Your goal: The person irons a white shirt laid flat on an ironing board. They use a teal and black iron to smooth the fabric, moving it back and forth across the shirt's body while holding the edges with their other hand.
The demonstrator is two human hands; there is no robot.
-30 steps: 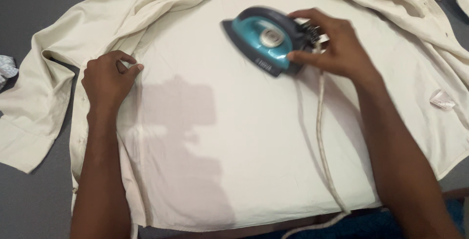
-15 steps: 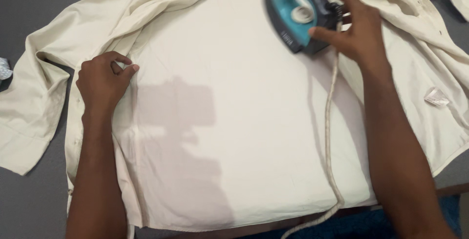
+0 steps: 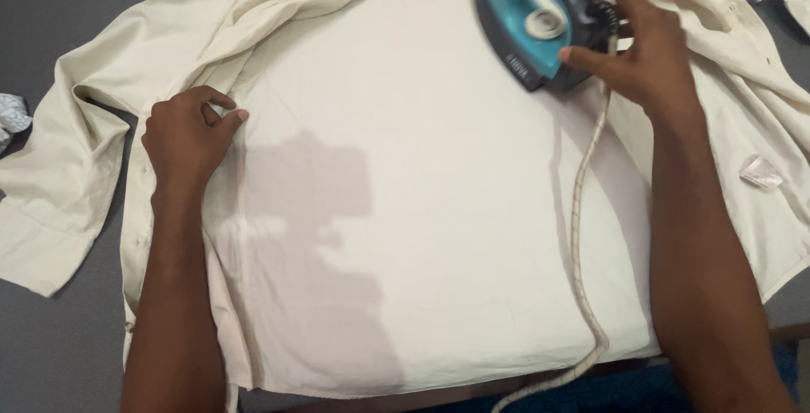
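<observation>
My right hand (image 3: 645, 59) is wrapped around the back of the teal and dark grey iron (image 3: 540, 25), up at about one o'clock on the spread-out cream shirt (image 3: 405, 210). The fingers curl over the rear of the handle, the thumb presses the near side — a closed grip, with the iron's sole flat on the cloth and its nose pointing toward ten o'clock. From under my palm the pale braided cord (image 3: 578, 236) runs down toward six o'clock, lies across the shirt just beside my right forearm, and curls off the near edge of the padded surface.

My left hand (image 3: 186, 139) rests at nine o'clock, knuckles up, fingers half curled and pressed down on the shirt near the seam where the sleeve (image 3: 59, 185) joins the body; the thumb and forefinger meet at a small fold of the fabric, though I cannot tell whether they truly pinch it. The sleeve trails away to the left over the grey surface (image 3: 51, 354).

A shadow falls across the middle of the shirt, between my two arms. At three o'clock a small white label (image 3: 762, 171) shows on the shirt's right part, and a crumpled scrap of patterned paper (image 3: 10, 118) sits at the far left edge — well apart from my hands.
</observation>
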